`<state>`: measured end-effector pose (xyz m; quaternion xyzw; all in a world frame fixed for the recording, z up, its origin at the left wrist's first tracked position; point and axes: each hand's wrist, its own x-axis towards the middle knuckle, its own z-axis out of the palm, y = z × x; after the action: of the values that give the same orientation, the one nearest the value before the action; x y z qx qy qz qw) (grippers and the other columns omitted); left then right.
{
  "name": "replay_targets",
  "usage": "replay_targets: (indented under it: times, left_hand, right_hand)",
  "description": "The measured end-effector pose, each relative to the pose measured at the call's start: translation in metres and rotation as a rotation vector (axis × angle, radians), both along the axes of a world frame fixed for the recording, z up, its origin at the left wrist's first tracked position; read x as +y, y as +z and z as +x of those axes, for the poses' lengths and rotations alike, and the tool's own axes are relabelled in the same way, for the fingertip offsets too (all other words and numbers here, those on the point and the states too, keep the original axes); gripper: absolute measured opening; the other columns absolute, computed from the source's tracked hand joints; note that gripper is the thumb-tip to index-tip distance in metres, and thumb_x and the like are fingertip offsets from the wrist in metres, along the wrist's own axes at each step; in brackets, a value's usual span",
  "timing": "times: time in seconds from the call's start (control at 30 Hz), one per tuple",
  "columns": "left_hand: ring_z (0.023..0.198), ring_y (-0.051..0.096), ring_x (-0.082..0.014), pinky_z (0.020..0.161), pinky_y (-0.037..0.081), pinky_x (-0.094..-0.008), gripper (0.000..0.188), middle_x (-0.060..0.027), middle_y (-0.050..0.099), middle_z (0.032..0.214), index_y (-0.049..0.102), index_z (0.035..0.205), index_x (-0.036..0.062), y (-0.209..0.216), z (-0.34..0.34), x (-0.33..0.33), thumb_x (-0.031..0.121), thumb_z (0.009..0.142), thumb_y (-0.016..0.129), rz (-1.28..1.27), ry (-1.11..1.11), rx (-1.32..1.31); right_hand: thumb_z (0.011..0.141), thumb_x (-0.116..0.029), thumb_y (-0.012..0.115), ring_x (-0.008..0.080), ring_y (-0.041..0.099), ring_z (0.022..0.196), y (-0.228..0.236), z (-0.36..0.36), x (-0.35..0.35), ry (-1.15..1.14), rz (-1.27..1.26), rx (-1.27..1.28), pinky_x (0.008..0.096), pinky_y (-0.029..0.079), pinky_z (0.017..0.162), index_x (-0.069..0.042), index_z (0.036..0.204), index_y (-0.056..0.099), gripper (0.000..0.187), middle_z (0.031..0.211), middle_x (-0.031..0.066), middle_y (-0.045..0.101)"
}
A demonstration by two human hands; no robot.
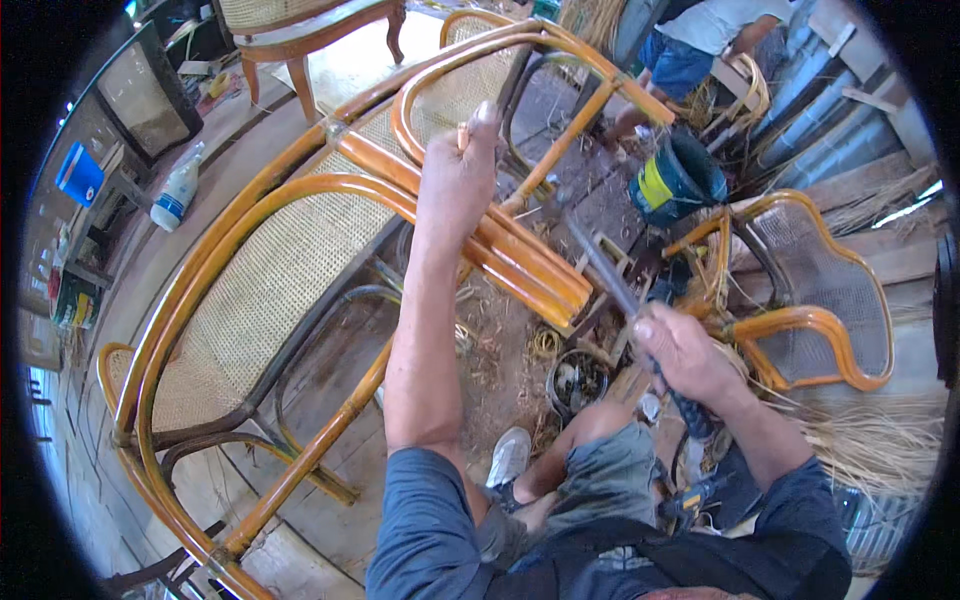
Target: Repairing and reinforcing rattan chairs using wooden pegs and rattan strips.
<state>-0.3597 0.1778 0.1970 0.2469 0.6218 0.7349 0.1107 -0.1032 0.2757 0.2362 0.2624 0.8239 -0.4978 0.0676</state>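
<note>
A glossy orange-brown rattan settee [365, 185] with woven cane panels [290, 280] lies tilted in front of me, from lower left to upper middle. My left hand [458, 185] is closed above its thick side-by-side poles [530, 270], thumb uppermost. A short tan peg-like piece [463, 136] pokes out of that fist; the rest of it is hidden. To the right, my right hand [685, 358] is wrapped round a hammer [605, 265] with a grey metal shaft and a dark grip. The hammer's head points up toward the poles and is blurred.
A rattan chair [810, 320] lies at the right, below a dark green bucket [680, 182]. Another person [700, 40] bends at the upper right. A small pot [577, 383] stands near my knee. A wooden-legged chair [310, 45] and a white bottle [178, 187] are at upper left.
</note>
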Motion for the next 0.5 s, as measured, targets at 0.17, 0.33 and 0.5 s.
replay_targets:
  times: [0.17,0.33,0.5]
  left_hand:
    - [0.053,0.037,-0.0049,0.048,0.030,-0.0222,0.039,0.0040,0.041,0.057,0.048,0.066,0.0067,-0.005,0.003,-0.002,0.036,0.091,0.046,-0.011,-0.174,0.024]
    - [0.063,0.044,-0.0080,0.061,0.036,-0.0228,0.035,0.0021,0.049,0.068,0.057,0.086,0.0045,0.000,0.003,-0.026,0.038,0.090,0.049,-0.143,-0.379,0.055]
    - [0.062,0.041,-0.0070,0.057,0.035,-0.0219,0.038,0.0017,0.047,0.068,0.057,0.086,0.0033,-0.008,0.008,-0.017,0.038,0.092,0.044,-0.155,-0.265,-0.063]
  right_hand:
    - [0.093,-0.039,0.042,0.0068,0.047,0.045,-0.017,0.009,-0.003,-0.036,-0.176,0.119,0.0221,0.038,0.042,-0.002,0.086,0.048,0.038,0.059,0.0008,0.047]
    - [0.092,-0.040,0.043,0.0077,0.047,0.046,-0.015,0.011,0.004,-0.096,-0.262,0.196,0.0219,0.038,0.042,-0.002,0.089,0.049,0.039,0.059,0.0015,0.047]
    - [0.092,-0.038,0.044,0.0065,0.046,0.046,-0.008,0.011,0.008,-0.033,-0.200,0.177,0.0216,0.038,0.043,-0.002,0.090,0.048,0.037,0.060,0.0004,0.046]
